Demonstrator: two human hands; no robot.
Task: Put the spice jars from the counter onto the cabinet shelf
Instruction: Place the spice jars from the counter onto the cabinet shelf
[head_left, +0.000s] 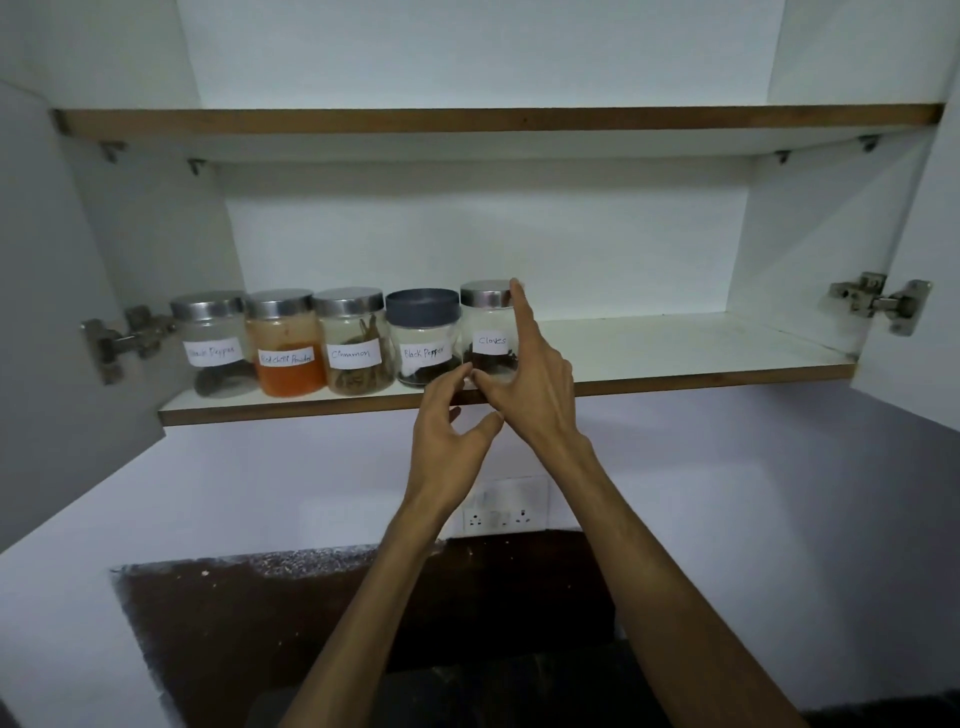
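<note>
Head view looks up into an open white cabinet (483, 234), its two doors swung wide, and the lower cabinet shelf (675, 353) carries everything that matters. Five spice jars stand in a row along the front edge of that shelf, packed toward its left end, each just beside the next; the right half of the shelf is bare board. Below, a dark worktop (311, 623) sits under the raised forearms, with a white wall socket (506, 512) on the wall between them.

Down the row from the left end: a steel-lidded jar whose label ends in "Pepper" (213, 343), the first word too blurred to read; the Red Chilli Powder jar (285, 343) with orange contents; the Cinnamon jar (353, 340); the Black Pepper jar (423, 338) with a dark grey lid; and the Cloves jar (488, 327), last in line and nearest the middle of the shelf.

Both hands are up at that Cloves jar. The right hand (535, 384) is spread wide, forefinger up by the rim of the steel lid, thumb down by the base, not gripping. The left hand (449, 431) hovers just below the shelf's front edge, fingers loosely curled and apart, holding nothing, fingertips near the jar's base.
</note>
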